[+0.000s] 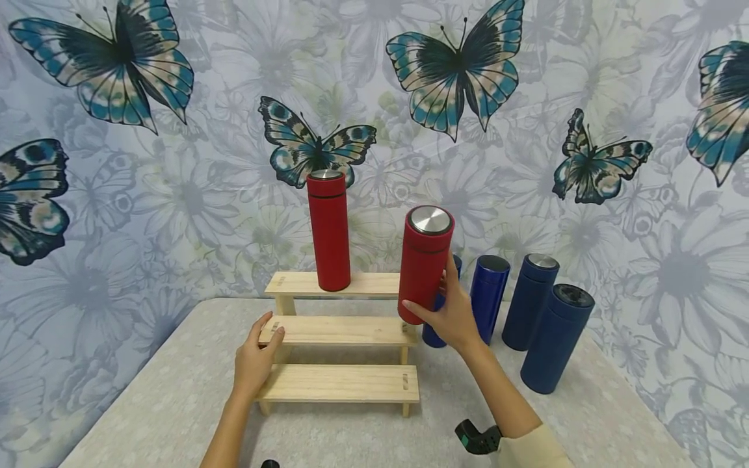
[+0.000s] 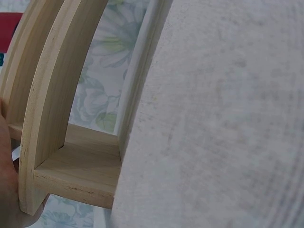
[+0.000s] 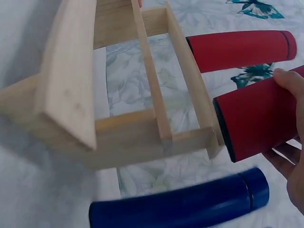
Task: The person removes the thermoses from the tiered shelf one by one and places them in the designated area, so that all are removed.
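Note:
My right hand (image 1: 456, 318) grips a red thermos bottle (image 1: 422, 279) with a silver lid, fingers round its lower right side. That bottle is upright, tilted slightly, over the right end of a three-step wooden shelf (image 1: 342, 382). In the right wrist view the held thermos (image 3: 256, 118) has its dark base near the top step's end. A second, slimmer red thermos (image 1: 330, 237) stands on the top step, left of its middle. My left hand (image 1: 253, 361) holds the left end of the middle step, its thumb on the board; the left wrist view shows the hand (image 2: 7, 180) around the shelf's side.
Several blue thermos bottles stand on the table right of the shelf, a shiny one (image 1: 490, 292) and a matte one (image 1: 556, 341) among them; one is partly hidden behind my right hand. A black strap-like device (image 1: 478, 439) is by my right forearm. Butterfly-patterned fabric (image 1: 193, 195) hangs behind.

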Motion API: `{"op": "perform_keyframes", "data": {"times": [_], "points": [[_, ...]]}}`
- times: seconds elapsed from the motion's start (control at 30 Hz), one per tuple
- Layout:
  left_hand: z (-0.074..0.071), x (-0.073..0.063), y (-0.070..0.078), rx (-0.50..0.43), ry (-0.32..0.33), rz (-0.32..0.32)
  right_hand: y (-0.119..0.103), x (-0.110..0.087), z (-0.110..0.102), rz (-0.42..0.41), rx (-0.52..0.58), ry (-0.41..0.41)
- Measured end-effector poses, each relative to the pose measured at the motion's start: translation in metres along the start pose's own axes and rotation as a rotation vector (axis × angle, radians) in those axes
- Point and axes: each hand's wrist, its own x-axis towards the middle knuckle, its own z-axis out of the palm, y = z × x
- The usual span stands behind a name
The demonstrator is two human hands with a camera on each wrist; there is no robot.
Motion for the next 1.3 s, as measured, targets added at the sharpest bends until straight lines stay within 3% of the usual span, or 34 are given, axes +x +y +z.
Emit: {"op": "perform_keyframes", "data": {"times": [0.23, 0.57, 0.77, 1.0, 1.3], "points": [[-0.002, 0.000, 0.001, -0.003, 0.015, 0.011, 0.018, -0.042, -0.037, 0.031, -0.060, 0.049], [-0.002, 0.000, 0.002, -0.004, 0.005, 0.003, 0.051, -0.094, -0.078, 0.319, -0.189, 0.090], [-0.001, -0.001, 0.002, -0.015, 0.001, 0.003, 0.072, -0.113, -0.084, 0.387, -0.220, 0.051], [0.000, -0.002, 0.001, -0.026, -0.012, 0.012, 0.081, -0.130, -0.085, 0.485, -0.235, -0.025], [-0.001, -0.003, 0.001, -0.031, -0.009, 0.014, 0.086, -0.135, -0.081, 0.489, -0.218, -0.036]]}}
